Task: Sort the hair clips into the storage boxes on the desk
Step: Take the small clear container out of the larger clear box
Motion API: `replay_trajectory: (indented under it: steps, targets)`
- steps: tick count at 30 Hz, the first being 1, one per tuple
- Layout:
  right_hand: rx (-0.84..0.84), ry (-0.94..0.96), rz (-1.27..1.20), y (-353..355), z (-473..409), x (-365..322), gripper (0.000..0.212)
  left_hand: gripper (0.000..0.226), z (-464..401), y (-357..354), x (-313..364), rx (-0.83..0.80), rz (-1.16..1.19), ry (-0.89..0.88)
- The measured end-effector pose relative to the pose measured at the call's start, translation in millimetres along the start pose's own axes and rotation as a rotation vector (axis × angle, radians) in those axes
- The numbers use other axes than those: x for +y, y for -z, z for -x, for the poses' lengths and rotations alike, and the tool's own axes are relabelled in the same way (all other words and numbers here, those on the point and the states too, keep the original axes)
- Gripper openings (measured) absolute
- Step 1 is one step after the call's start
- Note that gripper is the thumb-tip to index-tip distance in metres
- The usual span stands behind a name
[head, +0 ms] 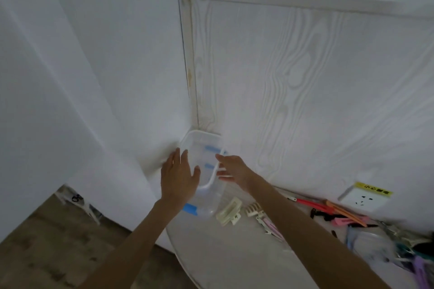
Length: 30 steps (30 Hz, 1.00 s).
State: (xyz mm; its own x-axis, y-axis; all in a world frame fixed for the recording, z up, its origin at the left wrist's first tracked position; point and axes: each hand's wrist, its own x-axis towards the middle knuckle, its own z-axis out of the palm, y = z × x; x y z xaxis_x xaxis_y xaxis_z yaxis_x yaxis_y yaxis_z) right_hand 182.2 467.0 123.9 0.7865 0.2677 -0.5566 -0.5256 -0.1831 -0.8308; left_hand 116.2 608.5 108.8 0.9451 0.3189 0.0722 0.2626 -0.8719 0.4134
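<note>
A clear storage box (201, 142) with blue latches sits tilted at the desk's far left corner, over a second clear box (207, 205) with a blue latch. My left hand (179, 177) lies flat against the upper box's left side, fingers straight. My right hand (232, 168) reaches its right rim with fingers and thumb spread; the touch is blurred. Two cream claw clips (229, 213) lie just right of the boxes. Pink clips (270, 225), red and orange clips (328, 209) and purple clips (420, 270) are scattered further right.
The white desk (223, 258) has a curved front edge, with brown floor to its left. A wood-grain wall panel rises behind it. A wall socket (361, 199) with a yellow label sits at the right. Another clear container (373, 246) lies among the clips at the far right.
</note>
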Motion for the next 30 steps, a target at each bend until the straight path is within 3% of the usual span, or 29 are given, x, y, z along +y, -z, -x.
replay_trajectory:
  steps: [3,7,12,17,20,22,26,30]
  targets:
    - [0.012,0.032,-0.064,4,3,2,0.031,0.056,0,4,5,0.034,0.091,-0.021]
    - [-0.081,0.068,-0.189,31,20,8,0.005,0.053,10,10,25,0.051,0.284,0.027]
    - [-0.126,0.037,-0.292,94,69,34,0.004,0.047,39,4,70,0.095,0.384,-0.141]
    - [-0.137,-0.099,-0.294,158,123,91,0.009,0.057,85,-33,113,-0.048,0.193,-0.424]
    - [-0.095,-0.182,-0.282,183,147,134,0.008,0.045,117,-75,116,-0.151,0.121,-0.533]
    - [-0.101,-0.247,-0.276,189,158,161,0.015,0.039,137,-97,109,-0.248,0.171,-0.549]
    - [-0.165,-0.312,-0.201,182,170,207,0.039,0.049,176,-112,88,-0.375,0.205,-0.534]
    - [-0.219,-0.26,-0.256,162,161,216,0.013,0.048,183,-106,60,-0.37,0.216,-0.447]
